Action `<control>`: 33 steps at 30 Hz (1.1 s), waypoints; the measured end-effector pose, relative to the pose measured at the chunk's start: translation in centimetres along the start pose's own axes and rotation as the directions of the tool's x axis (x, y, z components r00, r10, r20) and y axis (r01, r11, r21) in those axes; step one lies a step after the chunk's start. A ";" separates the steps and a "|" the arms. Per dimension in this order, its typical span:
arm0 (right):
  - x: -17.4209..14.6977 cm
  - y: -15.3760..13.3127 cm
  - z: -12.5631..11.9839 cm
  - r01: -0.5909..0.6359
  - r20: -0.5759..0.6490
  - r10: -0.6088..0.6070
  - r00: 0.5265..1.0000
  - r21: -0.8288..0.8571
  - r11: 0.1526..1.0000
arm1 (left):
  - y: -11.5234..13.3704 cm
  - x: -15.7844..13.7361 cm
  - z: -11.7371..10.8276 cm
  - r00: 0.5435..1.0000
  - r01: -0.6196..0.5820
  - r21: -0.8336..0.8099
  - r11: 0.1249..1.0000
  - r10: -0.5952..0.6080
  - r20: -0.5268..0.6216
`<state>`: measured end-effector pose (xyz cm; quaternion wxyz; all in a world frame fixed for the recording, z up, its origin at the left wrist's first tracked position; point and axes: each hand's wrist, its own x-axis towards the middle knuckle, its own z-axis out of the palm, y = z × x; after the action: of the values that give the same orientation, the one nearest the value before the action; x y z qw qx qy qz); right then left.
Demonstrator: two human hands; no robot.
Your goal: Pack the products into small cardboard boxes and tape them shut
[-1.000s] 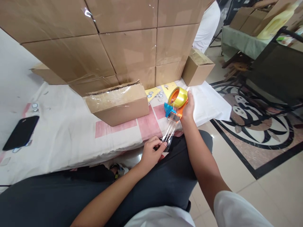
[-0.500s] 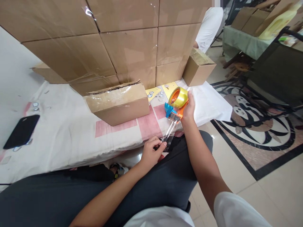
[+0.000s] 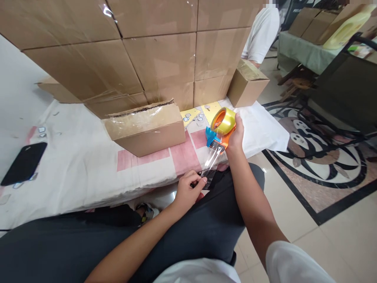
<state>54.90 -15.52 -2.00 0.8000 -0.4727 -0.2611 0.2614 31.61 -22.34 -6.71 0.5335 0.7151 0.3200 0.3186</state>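
Note:
My right hand (image 3: 236, 135) is closed around the orange handle of a tape dispenser (image 3: 217, 144), which has a blue guard and carries a yellow roll of packing tape (image 3: 226, 121). A strip of clear tape (image 3: 212, 162) runs down from the dispenser to my left hand (image 3: 191, 186). Thumb and fingers of my left hand pinch the strip's free end above my lap. Left of the dispenser, a small cardboard box (image 3: 150, 133) lies on the covered table, its top shiny with tape and one edge showing raw cardboard.
Stacked cardboard boxes (image 3: 160, 59) stand like a wall behind the table (image 3: 82, 165). Another small box (image 3: 249, 84) sits at the far right corner, by a person's white sleeve (image 3: 262, 33). A black phone (image 3: 24, 163) lies at left. A dark chair (image 3: 347, 78) stands right.
My hands hold nearly the same pose, the dispenser tilting very slightly. Behind the stack, the other person's sleeve and arm have shifted, with more of the forearm showing near the corner box.

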 end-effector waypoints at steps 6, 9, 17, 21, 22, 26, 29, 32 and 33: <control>-0.1 -0.1 0.1 -0.062 0.011 0.062 0.998 0.048 0.997 | -0.3 0.2 0.0 1.000 -0.019 0.070 0.997 0.021 -0.019; -0.8 -0.5 0.7 -0.057 -0.015 0.058 0.998 0.065 0.996 | 0.4 1.1 -1.8 0.994 -0.056 0.284 0.957 0.080 -0.075; -7.3 -7.2 2.3 0.185 0.155 -0.198 0.968 0.096 0.978 | 2.0 2.9 -8.8 0.785 -0.615 0.502 0.608 0.532 0.317; -9.2 -9.1 1.2 0.292 0.371 -0.295 0.881 0.067 0.954 | 1.8 3.3 -9.4 0.579 -0.789 0.469 0.396 0.736 0.352; -9.2 -9.3 1.2 0.324 0.432 -0.342 0.835 0.118 0.939 | 1.9 3.4 -9.5 0.532 -0.805 0.488 0.337 0.774 0.343; -9.4 -9.8 3.7 0.213 0.540 -0.402 0.739 0.378 0.901 | 3.4 3.5 -10.2 0.441 -0.773 0.619 0.141 0.820 0.363; -9.9 -10.0 4.7 0.091 0.578 -0.238 0.780 0.271 0.958 | 3.6 3.5 -13.0 0.432 -0.718 0.692 0.069 0.824 0.366; -9.8 -10.2 2.1 0.091 0.563 -0.179 0.807 0.181 0.979 | 2.3 2.4 -19.1 0.497 -0.523 0.846 0.103 0.843 0.205; -9.4 -10.3 0.7 0.085 0.555 -0.165 0.815 0.167 0.982 | 1.8 1.7 -21.5 0.532 -0.410 0.896 0.167 0.843 0.086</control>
<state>49.36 -25.66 5.83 0.7318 -0.3008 -0.4990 0.3534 15.71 -9.37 0.10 -0.1635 0.8453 0.2003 0.4676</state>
